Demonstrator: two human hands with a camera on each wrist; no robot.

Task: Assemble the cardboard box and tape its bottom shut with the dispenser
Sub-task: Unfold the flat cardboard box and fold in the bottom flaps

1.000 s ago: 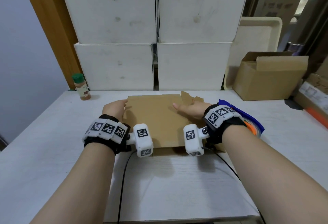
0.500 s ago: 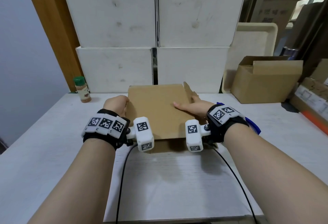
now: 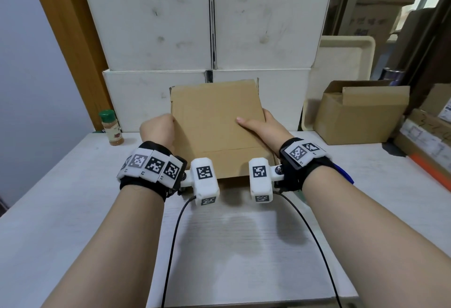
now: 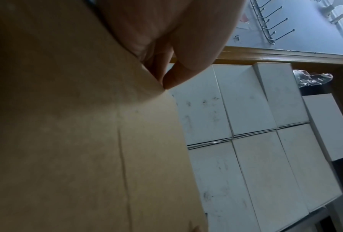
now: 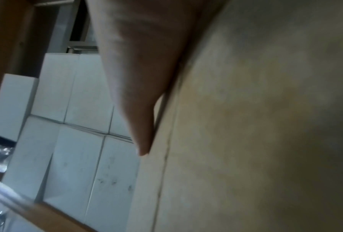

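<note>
A flattened brown cardboard box is held tilted up off the white table, its far edge raised. My left hand grips its left edge with curled fingers; in the left wrist view the thumb pinches the cardboard. My right hand holds the right edge, thumb lying on the front face and fingers behind. In the right wrist view a finger lies along the cardboard. A blue piece of the tape dispenser peeks out behind my right wrist; the rest of it is hidden.
Stacked white boxes form a wall at the back of the table. A spice jar with a green lid stands at the back left. An open brown box and a cream tray are at the back right.
Both hands have lifted the flat box off the table and tilted it upright toward me. The dispenser has mostly gone out of sight behind my right wrist.
</note>
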